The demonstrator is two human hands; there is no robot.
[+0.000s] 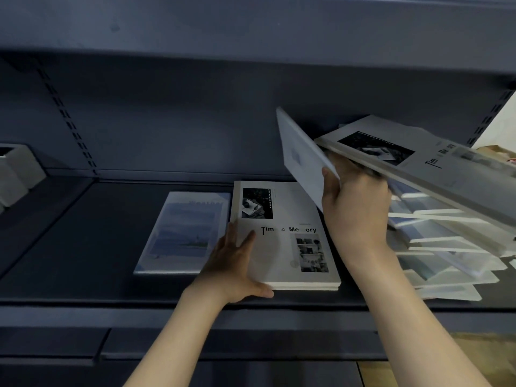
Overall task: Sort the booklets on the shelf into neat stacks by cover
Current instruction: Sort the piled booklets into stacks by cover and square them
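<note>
A small stack of white "Time & Memory" booklets [287, 247] lies flat mid-shelf. My left hand [237, 263] rests against its left edge and front corner, fingers spread. A blue landscape-cover booklet [184, 233] lies flat to its left. My right hand [354, 208] grips a pale booklet [301, 157] lifted and tilted on edge, beside a raised "Time & Memory" booklet [413, 160] that slants over the messy pile [441, 247] of mixed booklets on the right. Whether my right hand also holds the raised one is hidden.
The dark shelf [83, 247] has a back wall and another shelf board [251, 29] close overhead. Pale grey boxes [16, 174] stand at the far left. The shelf's front lip [139, 305] runs below my wrists.
</note>
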